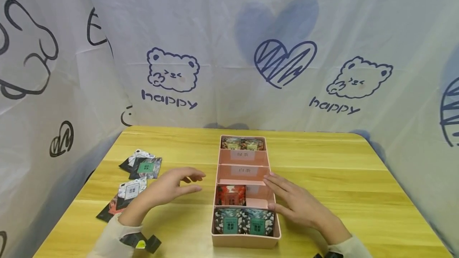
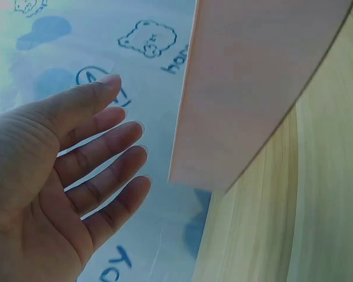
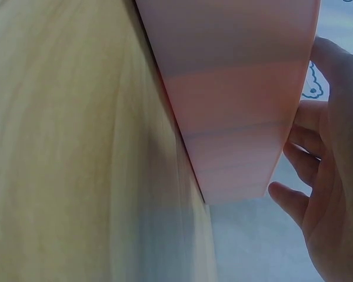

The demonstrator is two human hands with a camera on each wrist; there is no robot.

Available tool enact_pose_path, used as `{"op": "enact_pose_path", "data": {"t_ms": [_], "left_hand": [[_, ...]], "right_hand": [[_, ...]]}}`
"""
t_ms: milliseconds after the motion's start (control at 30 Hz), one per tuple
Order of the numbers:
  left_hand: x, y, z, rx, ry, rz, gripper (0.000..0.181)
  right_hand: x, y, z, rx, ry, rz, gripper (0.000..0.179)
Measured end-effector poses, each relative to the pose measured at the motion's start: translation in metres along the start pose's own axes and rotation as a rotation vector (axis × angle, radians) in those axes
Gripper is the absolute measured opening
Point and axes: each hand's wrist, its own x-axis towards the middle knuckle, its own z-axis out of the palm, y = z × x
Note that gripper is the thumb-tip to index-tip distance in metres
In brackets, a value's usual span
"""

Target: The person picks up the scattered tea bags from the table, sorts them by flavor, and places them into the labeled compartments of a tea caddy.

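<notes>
A long pink divided box [image 1: 246,242] stands on the table. Its front compartment holds two dark tea sachets with green labels [image 1: 228,221]; one red sachet [image 1: 229,195] lies in the left half of the compartment behind. Two yellow-labelled sachets [image 1: 233,144] fill the farthest one. My left hand [image 1: 165,188] hovers left of the box, fingers loosely bent with nothing in them; the left wrist view shows the bare palm [image 2: 41,194] beside the pink side wall. My right hand [image 1: 299,204] rests its fingertips on the box's right rim, fingers fairly straight.
Left of my left hand lie two loose groups of sachets: one with a green-labelled sachet [image 1: 147,167], the nearer with a white-labelled sachet [image 1: 131,190] over a red-labelled one. Printed paper labels [image 1: 244,170] mark the dividers. A patterned white curtain [image 1: 222,51] hangs behind the table [image 1: 322,162].
</notes>
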Motion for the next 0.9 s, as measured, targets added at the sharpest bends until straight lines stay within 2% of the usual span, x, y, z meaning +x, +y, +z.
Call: {"op": "enact_pose_path", "data": {"t_ms": [300, 567, 767, 900], "left_hand": [[-0.034, -0.018, -0.018, -0.001, 0.029, -0.12, 0.039], [-0.064, -0.036, -0.031, 0.067, 0.091, -0.189, 0.039], [-0.081, -0.044, -0.039, -0.025, 0.114, -0.327, 0.045], [-0.092, -0.05, -0.043, -0.009, 0.125, -0.39, 0.05]], "right_hand": [[-0.001, -0.001, 0.0, 0.011, -0.01, 0.009, 0.068], [0.001, 0.0, -0.002, 0.012, -0.022, 0.012, 0.068], [0.001, 0.0, -0.002, 0.009, -0.018, 0.014, 0.068], [0.001, 0.0, -0.002, 0.002, -0.016, 0.006, 0.068]]}}
